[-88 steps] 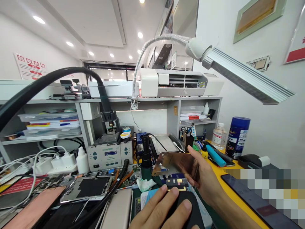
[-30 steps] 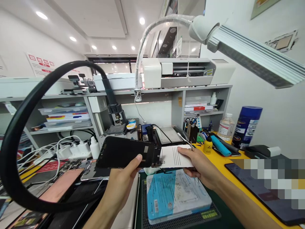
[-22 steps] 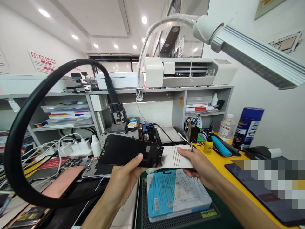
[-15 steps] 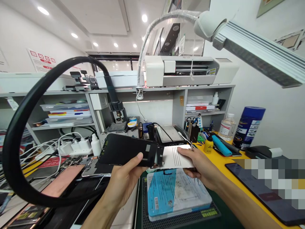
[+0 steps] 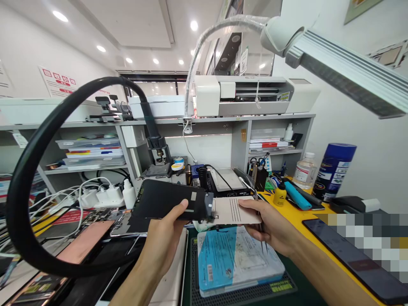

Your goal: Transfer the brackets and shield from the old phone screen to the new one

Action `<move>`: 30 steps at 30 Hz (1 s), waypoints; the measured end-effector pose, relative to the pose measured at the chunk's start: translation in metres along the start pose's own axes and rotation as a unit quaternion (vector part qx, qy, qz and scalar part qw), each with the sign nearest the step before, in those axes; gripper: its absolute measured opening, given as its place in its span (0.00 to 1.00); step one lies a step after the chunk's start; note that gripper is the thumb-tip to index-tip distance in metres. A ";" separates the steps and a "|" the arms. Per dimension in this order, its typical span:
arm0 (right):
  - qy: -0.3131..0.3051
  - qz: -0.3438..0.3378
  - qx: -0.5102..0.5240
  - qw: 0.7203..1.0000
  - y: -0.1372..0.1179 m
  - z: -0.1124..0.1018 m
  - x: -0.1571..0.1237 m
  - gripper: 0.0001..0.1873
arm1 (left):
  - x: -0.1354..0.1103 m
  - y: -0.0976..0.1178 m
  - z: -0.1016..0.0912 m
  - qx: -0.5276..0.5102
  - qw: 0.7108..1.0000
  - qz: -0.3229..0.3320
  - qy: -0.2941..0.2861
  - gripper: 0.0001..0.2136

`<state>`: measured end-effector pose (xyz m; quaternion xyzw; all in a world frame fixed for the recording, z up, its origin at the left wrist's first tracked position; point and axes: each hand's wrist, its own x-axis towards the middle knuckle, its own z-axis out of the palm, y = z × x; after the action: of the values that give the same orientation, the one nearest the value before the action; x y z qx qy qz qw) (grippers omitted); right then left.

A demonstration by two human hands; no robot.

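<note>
My left hand [image 5: 167, 227] grips a black phone screen [image 5: 170, 199], its dark back toward me and the thumb on its lower right part. In my right hand [image 5: 266, 219] is a pale card-like board [image 5: 234, 210] with several thin dark lines, pinched between thumb and fingers. A pair of tweezers [image 5: 264, 244] also sits in that hand, tips pointing down. A small flex cable [image 5: 208, 204] at the screen's right end meets the board's left edge; the exact join is too small to tell. Below lies a blue and white box [image 5: 237, 259] on a dark mat [image 5: 248, 293].
A black hose [image 5: 19, 178] loops over the left side. Phone parts, including a pink back panel [image 5: 84, 244], lie at left. A yellow bottle [image 5: 279, 195], blue spray can [image 5: 333, 170] and dark phone [image 5: 353, 255] stand or lie at right. A lamp [image 5: 347, 68] hangs above.
The board has turned slightly, its face going from bright white to duller beige. The screen has shifted a little left, and the flex cable shows more clearly. Both hands keep their grips.
</note>
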<state>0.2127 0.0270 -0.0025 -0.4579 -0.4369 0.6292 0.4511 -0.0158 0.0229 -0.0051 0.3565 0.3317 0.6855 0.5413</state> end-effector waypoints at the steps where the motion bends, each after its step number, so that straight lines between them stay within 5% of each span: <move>1: -0.004 0.002 0.004 1.000 0.000 0.000 0.000 0.15 | 0.001 0.002 0.001 -0.016 1.000 -0.025 0.005 0.17; 8: -0.040 0.024 0.033 0.998 -0.005 0.001 -0.001 0.23 | 0.005 0.004 0.004 -0.065 0.991 -0.116 0.031 0.06; 14: -0.125 -0.041 0.073 0.989 -0.011 0.004 -0.009 0.34 | 0.008 0.002 0.001 -0.097 0.984 -0.142 0.039 0.07; 18: -0.151 -0.089 0.094 0.980 -0.010 0.003 -0.014 0.28 | 0.012 0.002 0.000 -0.129 0.976 -0.171 0.038 0.07; 23: -0.116 -0.104 0.083 0.984 -0.004 -0.001 -0.012 0.21 | 0.018 0.003 -0.002 -0.176 0.964 -0.194 0.053 0.11; 30: -0.060 -0.193 -0.050 0.978 0.008 0.009 -0.004 0.29 | 0.021 0.004 -0.006 -0.215 0.954 -0.194 0.071 0.09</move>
<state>0.2036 0.0204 -0.0076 -0.3483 -0.5747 0.5338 0.5133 -0.0267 0.0424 -0.0024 0.1107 0.2772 0.6459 0.7027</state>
